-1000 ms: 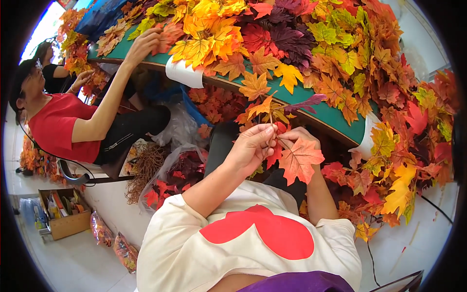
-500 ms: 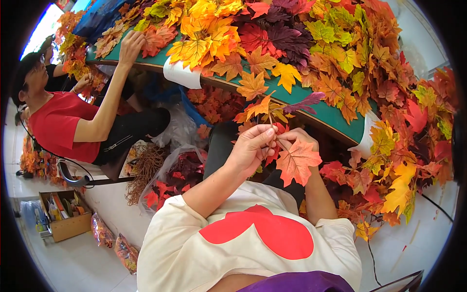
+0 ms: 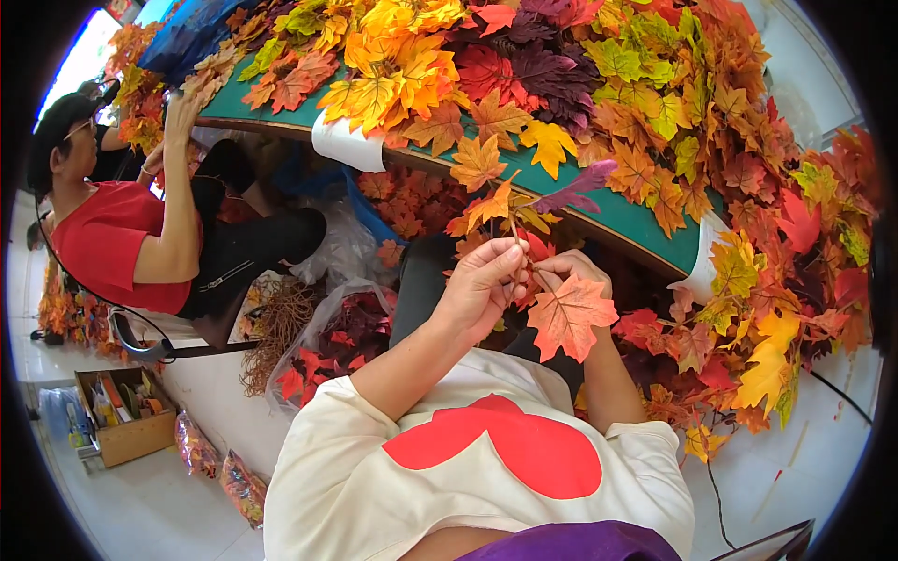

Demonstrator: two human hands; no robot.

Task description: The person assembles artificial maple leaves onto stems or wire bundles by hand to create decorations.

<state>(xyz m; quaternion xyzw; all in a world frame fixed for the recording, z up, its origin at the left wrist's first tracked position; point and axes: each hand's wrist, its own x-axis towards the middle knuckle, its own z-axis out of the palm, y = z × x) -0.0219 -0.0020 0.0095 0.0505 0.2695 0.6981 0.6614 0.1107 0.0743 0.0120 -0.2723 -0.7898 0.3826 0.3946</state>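
Both hands meet below the green counter (image 3: 645, 220); the left hand (image 3: 484, 290) pinches a thin stem (image 3: 514, 234) topped with an orange-yellow leaf; the right hand (image 3: 572, 271) grips an orange maple leaf (image 3: 569, 316), touching the left; heaped leaves (image 3: 561, 84) cover the counter.

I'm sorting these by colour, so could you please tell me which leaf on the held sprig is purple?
It is the narrow dark purple leaf pointing up to the right, above the right hand; the sprig's other leaves are orange or red.

Single head-worn fisheye view, looking steeply down, close over hands (image 3: 524, 290), table edge (image 3: 645, 224) ahead
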